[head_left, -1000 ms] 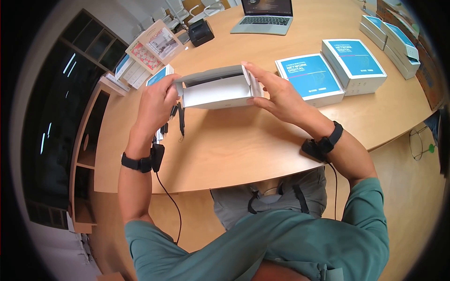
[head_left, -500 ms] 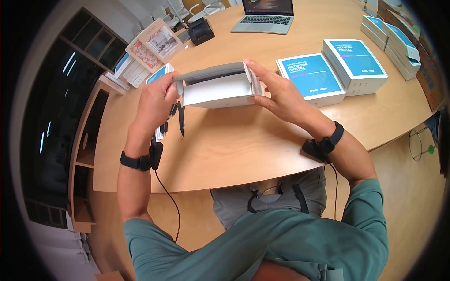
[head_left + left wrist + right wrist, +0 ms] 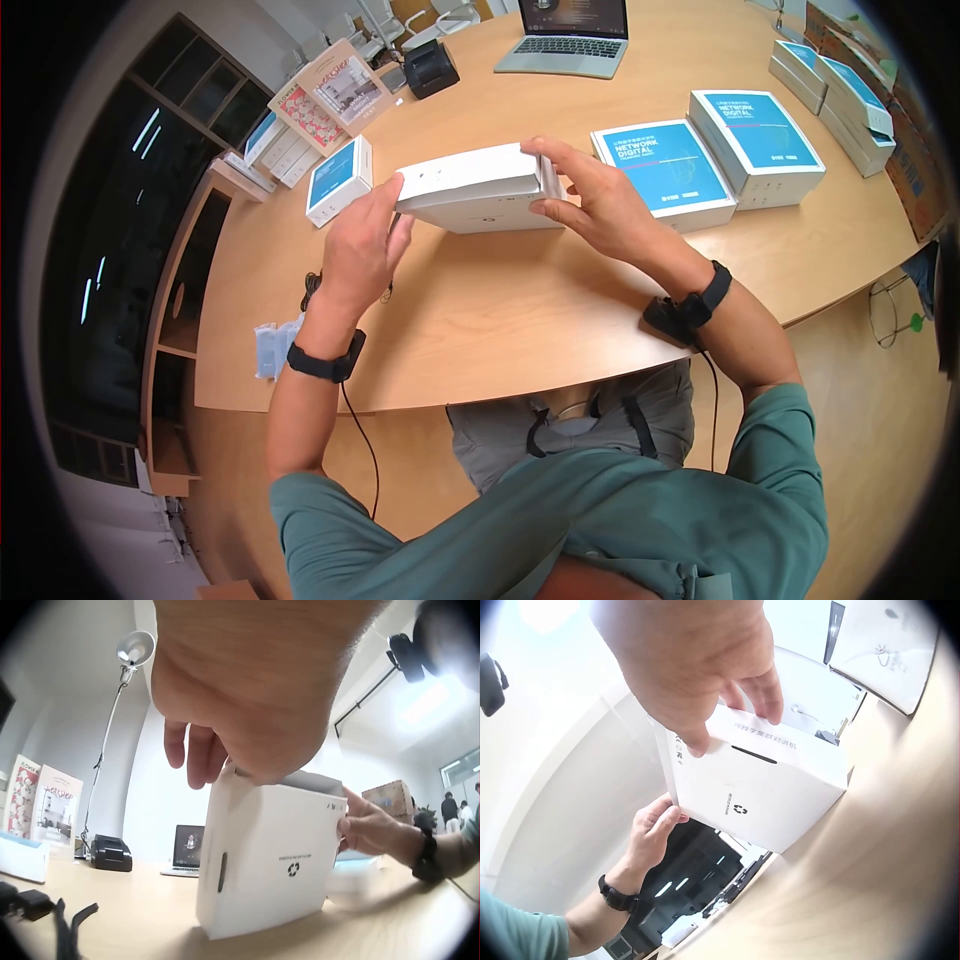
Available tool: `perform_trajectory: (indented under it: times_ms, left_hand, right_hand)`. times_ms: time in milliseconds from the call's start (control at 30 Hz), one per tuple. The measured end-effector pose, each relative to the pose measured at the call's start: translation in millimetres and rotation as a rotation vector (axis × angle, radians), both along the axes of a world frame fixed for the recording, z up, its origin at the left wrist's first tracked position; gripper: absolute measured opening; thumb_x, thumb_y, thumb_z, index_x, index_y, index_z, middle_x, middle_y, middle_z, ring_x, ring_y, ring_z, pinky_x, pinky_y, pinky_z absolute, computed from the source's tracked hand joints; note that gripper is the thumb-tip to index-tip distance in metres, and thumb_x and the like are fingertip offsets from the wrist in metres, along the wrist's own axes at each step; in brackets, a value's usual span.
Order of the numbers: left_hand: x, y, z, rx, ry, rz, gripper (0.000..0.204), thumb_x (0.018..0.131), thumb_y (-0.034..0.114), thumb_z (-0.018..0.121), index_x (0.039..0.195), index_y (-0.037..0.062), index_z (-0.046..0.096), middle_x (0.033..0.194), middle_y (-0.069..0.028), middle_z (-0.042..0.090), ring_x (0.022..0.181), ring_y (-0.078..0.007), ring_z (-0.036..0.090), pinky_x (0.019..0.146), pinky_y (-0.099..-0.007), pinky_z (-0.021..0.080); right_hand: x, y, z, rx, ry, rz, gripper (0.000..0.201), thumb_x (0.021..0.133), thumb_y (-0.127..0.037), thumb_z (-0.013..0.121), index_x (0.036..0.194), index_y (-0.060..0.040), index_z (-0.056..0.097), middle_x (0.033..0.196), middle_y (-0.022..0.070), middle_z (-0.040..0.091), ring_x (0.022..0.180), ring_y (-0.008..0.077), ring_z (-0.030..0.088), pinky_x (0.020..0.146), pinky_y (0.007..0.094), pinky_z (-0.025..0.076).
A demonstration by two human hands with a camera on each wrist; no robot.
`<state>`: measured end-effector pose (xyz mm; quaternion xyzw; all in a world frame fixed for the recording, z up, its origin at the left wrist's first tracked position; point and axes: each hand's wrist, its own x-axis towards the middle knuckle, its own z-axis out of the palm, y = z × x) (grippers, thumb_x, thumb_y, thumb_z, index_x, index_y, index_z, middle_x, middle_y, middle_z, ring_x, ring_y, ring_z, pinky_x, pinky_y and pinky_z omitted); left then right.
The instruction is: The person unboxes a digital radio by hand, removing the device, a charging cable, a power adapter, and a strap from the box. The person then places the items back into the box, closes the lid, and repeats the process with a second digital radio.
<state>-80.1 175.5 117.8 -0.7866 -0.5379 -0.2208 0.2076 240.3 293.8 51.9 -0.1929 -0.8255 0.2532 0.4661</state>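
Note:
A white cardboard box [image 3: 480, 205] stands on edge on the table, its top flap [image 3: 465, 170] lying across the upper opening. My right hand [image 3: 605, 205] holds the right end, thumb on the near face and fingers over the far side. At the upper left corner, my left hand [image 3: 365, 245] has its fingers on the flap's end and its thumb lower down. The left wrist view shows a grey inner edge [image 3: 311, 780] in a gap under the flap. A recycling mark and a dark slot [image 3: 754, 754] show on the box in the right wrist view.
Blue-topped boxes [image 3: 665, 170] stand to the right, and a smaller one [image 3: 340, 180] to the left. Further back are a laptop [image 3: 565, 45], a black device [image 3: 430, 68] and upright booklets [image 3: 335, 95]. Clear plastic packets [image 3: 270, 350] and a coiled black cable [image 3: 311, 290] lie left.
The box's flap has come down over the opening, hiding the inside. My left hand has shifted right and nearer me, uncovering the small blue-topped box and the packets. My right hand keeps its hold.

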Motion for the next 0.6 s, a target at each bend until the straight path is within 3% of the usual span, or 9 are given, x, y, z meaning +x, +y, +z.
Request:
perform_trajectory:
  times_ms: [67,167,300,367,467,567,600]
  left_hand:
    - [3.8,-1.5,-7.5,0.051,0.06,-0.031,0.057,0.096,0.007,0.08,0.15,0.0008,0.064,0.138,-0.0239,0.071,0.124,-0.0426,0.071,0.104,-0.0465,0.058]
    - [3.7,-3.3,-23.7,0.133,0.157,0.038,0.064,0.093,0.006,0.082,0.152,-0.001,0.061,0.15,-0.0245,0.064,0.132,-0.0434,0.066,0.11,-0.0476,0.056]
    - [2.0,-11.4,-11.1,0.042,-0.023,-0.009,0.066,0.092,0.008,0.084,0.153,-0.0002,0.059,0.152,-0.0234,0.062,0.133,-0.0424,0.066,0.11,-0.0474,0.056]
    - [7.3,-16.2,14.6,-0.236,-0.234,-0.032,0.068,0.091,0.01,0.086,0.153,0.0036,0.059,0.15,-0.0216,0.064,0.131,-0.0412,0.066,0.108,-0.0462,0.057]
    - [20.0,-14.2,25.4,-0.34,-0.118,-0.093,0.066,0.089,0.012,0.088,0.149,0.0072,0.061,0.143,-0.0184,0.067,0.125,-0.0399,0.069,0.104,-0.0435,0.059]
    - [10.2,-6.3,15.5,-0.407,-0.148,0.017,0.067,0.086,0.011,0.09,0.146,0.0088,0.062,0.138,-0.0158,0.071,0.119,-0.0395,0.072,0.099,-0.0426,0.062]
    - [7.9,-5.3,8.8,-0.398,-0.147,0.016,0.067,0.086,0.011,0.09,0.146,0.0088,0.062,0.138,-0.0158,0.071,0.119,-0.0395,0.072,0.099,-0.0426,0.062]
  right_hand:
    - [-1.1,0.1,-1.4,-0.007,-0.009,0.004,0.066,0.096,-0.01,0.083,0.156,-0.018,0.055,0.141,0.018,0.072,0.12,0.0425,0.072,0.098,0.0484,0.061]
    - [-4.4,-0.4,-4.1,0.047,0.057,0.012,0.061,0.097,-0.008,0.081,0.153,-0.0171,0.057,0.139,0.0177,0.071,0.122,0.0421,0.071,0.099,0.048,0.06]
    - [1.4,-1.5,2.9,0.018,-0.034,0.11,0.056,0.097,-0.002,0.078,0.148,-0.0154,0.062,0.138,0.0159,0.07,0.126,0.0403,0.069,0.103,0.0466,0.059]
    - [3.5,-3.2,4.0,-0.007,-0.078,0.139,0.056,0.096,0.001,0.077,0.148,-0.0152,0.063,0.138,0.0152,0.07,0.127,0.0396,0.068,0.104,0.0459,0.058]
    - [3.4,-2.3,-1.1,0.031,-0.104,0.204,0.058,0.094,0.006,0.076,0.147,-0.0147,0.064,0.138,0.0149,0.069,0.128,0.0391,0.067,0.104,0.0447,0.058]
    - [2.4,0.1,-2.1,0.085,-0.133,0.21,0.064,0.095,-0.007,0.08,0.155,-0.0154,0.058,0.149,0.0157,0.064,0.131,0.0377,0.067,0.106,0.0452,0.058]
    - [4.8,-1.3,-1.2,0.004,-0.104,0.176,0.072,0.097,-0.017,0.08,0.162,-0.0154,0.05,0.156,0.0184,0.059,0.134,0.0372,0.066,0.108,0.0464,0.057]
